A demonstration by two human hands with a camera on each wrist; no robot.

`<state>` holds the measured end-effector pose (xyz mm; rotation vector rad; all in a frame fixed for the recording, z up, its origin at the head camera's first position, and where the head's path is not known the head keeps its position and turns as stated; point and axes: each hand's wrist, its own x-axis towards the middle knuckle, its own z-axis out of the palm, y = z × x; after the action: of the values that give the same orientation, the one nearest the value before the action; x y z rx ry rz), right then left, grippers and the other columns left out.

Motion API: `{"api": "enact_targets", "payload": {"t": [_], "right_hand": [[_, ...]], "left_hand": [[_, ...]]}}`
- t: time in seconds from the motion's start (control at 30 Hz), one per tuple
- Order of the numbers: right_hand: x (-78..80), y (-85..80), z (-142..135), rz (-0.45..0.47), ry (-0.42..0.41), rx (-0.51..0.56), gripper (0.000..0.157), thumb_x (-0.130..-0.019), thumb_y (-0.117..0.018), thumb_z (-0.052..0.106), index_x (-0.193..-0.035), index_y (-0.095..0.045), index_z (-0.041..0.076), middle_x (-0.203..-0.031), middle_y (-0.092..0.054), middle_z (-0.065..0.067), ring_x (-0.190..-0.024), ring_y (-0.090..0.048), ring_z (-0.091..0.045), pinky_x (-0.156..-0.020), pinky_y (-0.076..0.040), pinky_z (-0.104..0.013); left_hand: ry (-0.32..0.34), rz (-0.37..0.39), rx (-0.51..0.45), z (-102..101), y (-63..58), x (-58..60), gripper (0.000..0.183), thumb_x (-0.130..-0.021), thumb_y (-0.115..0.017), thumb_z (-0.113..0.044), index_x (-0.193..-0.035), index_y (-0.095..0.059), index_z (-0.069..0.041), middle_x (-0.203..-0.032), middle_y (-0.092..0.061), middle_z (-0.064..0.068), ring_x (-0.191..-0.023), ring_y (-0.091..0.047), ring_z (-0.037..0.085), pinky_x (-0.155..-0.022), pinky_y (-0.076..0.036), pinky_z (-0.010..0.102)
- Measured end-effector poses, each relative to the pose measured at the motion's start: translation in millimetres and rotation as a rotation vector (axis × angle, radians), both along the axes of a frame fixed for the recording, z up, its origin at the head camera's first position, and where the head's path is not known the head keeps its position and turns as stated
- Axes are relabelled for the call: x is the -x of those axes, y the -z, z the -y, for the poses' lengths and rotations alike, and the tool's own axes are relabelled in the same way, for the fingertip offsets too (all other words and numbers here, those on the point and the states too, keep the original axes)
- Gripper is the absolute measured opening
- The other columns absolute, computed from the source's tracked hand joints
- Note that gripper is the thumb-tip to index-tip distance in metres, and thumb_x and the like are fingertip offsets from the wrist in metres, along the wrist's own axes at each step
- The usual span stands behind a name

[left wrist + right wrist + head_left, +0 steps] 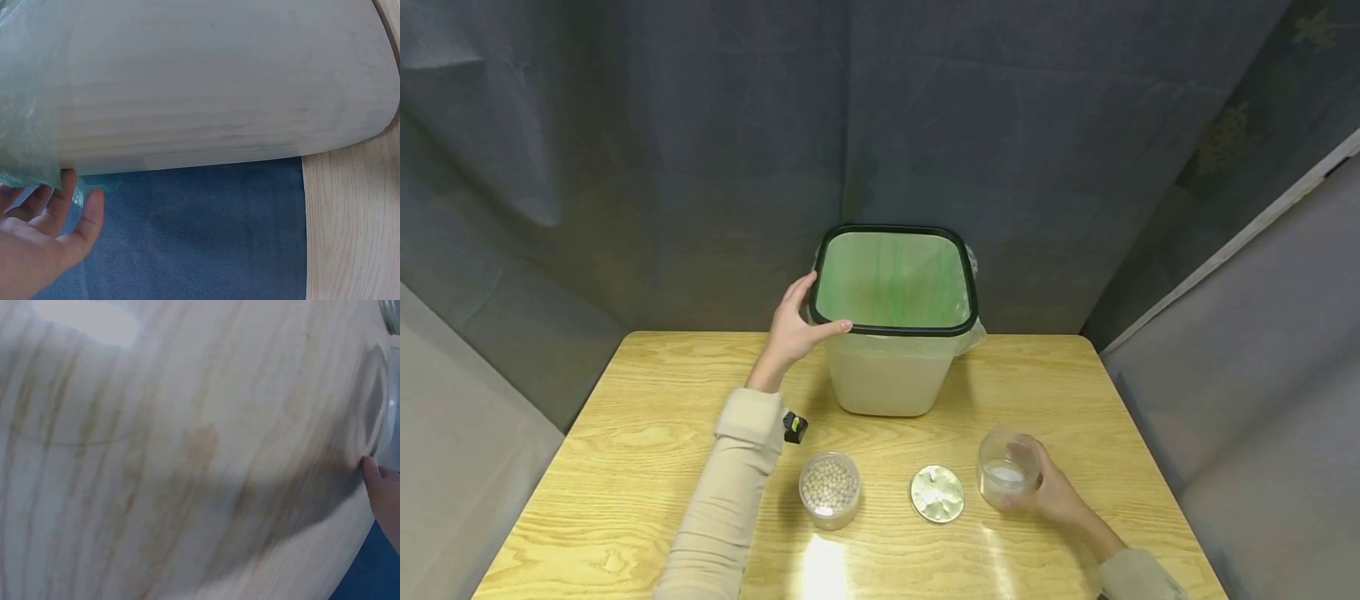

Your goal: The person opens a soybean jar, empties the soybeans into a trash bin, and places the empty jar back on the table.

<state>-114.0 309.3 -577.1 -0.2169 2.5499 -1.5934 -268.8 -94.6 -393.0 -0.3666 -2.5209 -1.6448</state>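
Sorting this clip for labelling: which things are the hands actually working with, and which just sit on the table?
In hand:
left hand holding the bin at its rim
right hand gripping the clear jar

Lying about:
jar of beads
round lid
table

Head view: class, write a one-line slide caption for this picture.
Left hand grips the rim of a lined bin; right hand holds a clear jar on the wooden table.
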Motion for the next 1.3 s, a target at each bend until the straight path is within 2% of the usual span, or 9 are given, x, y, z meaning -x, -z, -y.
{"api": "enact_targets", "payload": {"t": [0.3,0.43,0.53,0.7,0.77,0.87,0.97,1.17,1.3], "right_hand": [[-5.2,8.4,-6,-0.017,-0.053,-0.016,0.106,-0.056,-0.086,0.015,-0.140,-0.022,0.008,-0.138,-0.030,-0.022,-0.125,-0.025,-0.045,-0.093,-0.018,-0.069],[-6.1,9.6,-6,-0.044,-0.077,0.022,0.107,-0.055,-0.086,0.011,-0.140,-0.021,0.009,-0.137,-0.028,-0.025,-0.124,-0.023,-0.048,-0.090,-0.013,-0.073],[-7.6,10.5,-6,-0.042,-0.089,0.054,0.107,-0.056,-0.085,0.007,-0.140,-0.019,0.007,-0.136,-0.026,-0.027,-0.123,-0.021,-0.050,-0.088,-0.011,-0.074],[-10.9,8.7,-8,-0.036,-0.074,0.030,0.113,-0.057,-0.085,0.008,-0.141,-0.009,0.003,-0.136,-0.023,-0.029,-0.122,-0.020,-0.052,-0.091,-0.012,-0.072],[-12.8,5.8,-10,-0.036,-0.091,0.038,0.115,-0.059,-0.084,0.006,-0.142,-0.004,0.001,-0.136,-0.020,-0.032,-0.122,-0.020,-0.053,-0.093,-0.015,-0.069],[-16.0,-1.0,-13,-0.057,-0.125,0.039,0.116,-0.062,-0.082,0.004,-0.143,0.001,0.002,-0.137,-0.017,-0.033,-0.120,-0.022,-0.054,-0.094,-0.026,-0.062],[-19.0,-10.2,-14,-0.098,-0.112,0.017,0.116,-0.063,-0.081,0.005,-0.144,0.001,0.005,-0.137,-0.019,-0.032,-0.118,-0.026,-0.053,-0.091,-0.033,-0.060],[-21.1,-31.6,-12,-0.167,-0.039,-0.086,0.110,-0.067,-0.080,0.009,-0.145,-0.003,0.009,-0.138,-0.022,-0.029,-0.120,-0.025,-0.051,-0.086,-0.030,-0.068],[-19.1,-47.1,-10,-0.252,-0.025,-0.149,0.106,-0.066,-0.081,0.010,-0.145,-0.009,0.008,-0.139,-0.025,-0.027,-0.120,-0.028,-0.048,-0.084,-0.032,-0.064]], "left_hand": [[0.010,0.007,-0.009,-1,-1.5,-0.6,0.094,-0.068,-0.080,-0.028,-0.144,-0.027,-0.015,-0.146,-0.024,0.003,-0.126,-0.031,0.027,-0.101,-0.030,0.043],[0.012,0.002,-0.010,-2,-1.5,-0.4,0.093,-0.068,-0.080,-0.028,-0.144,-0.027,-0.015,-0.147,-0.024,0.004,-0.128,-0.028,0.027,-0.103,-0.028,0.043],[0.012,0.001,-0.003,-2,-0.8,-0.5,0.094,-0.068,-0.080,-0.029,-0.144,-0.027,-0.015,-0.147,-0.024,0.005,-0.130,-0.026,0.026,-0.104,-0.027,0.042],[0.013,-0.003,-0.005,-3,-1.4,-0.3,0.094,-0.068,-0.080,-0.029,-0.144,-0.027,-0.015,-0.147,-0.023,0.005,-0.132,-0.024,0.026,-0.105,-0.025,0.042],[0.013,-0.005,-0.007,-3,-1.9,-0.3,0.094,-0.068,-0.080,-0.030,-0.144,-0.027,-0.015,-0.147,-0.023,0.005,-0.132,-0.023,0.026,-0.105,-0.025,0.042],[0.014,-0.002,-0.004,-3,-2.4,-0.7,0.094,-0.068,-0.080,-0.030,-0.144,-0.027,-0.016,-0.147,-0.023,0.005,-0.132,-0.023,0.026,-0.105,-0.025,0.042],[0.014,0.004,-0.003,-3,-2.1,-0.9,0.094,-0.068,-0.080,-0.030,-0.144,-0.027,-0.016,-0.147,-0.023,0.004,-0.132,-0.024,0.026,-0.105,-0.025,0.042],[0.015,0.002,-0.010,-3,-1.7,0.1,0.094,-0.068,-0.080,-0.030,-0.144,-0.027,-0.016,-0.147,-0.023,0.004,-0.132,-0.024,0.026,-0.105,-0.025,0.043],[0.018,0.005,-0.016,-3,-1.9,0.2,0.094,-0.068,-0.080,-0.030,-0.144,-0.026,-0.016,-0.147,-0.023,0.004,-0.132,-0.024,0.026,-0.105,-0.025,0.042]]}}
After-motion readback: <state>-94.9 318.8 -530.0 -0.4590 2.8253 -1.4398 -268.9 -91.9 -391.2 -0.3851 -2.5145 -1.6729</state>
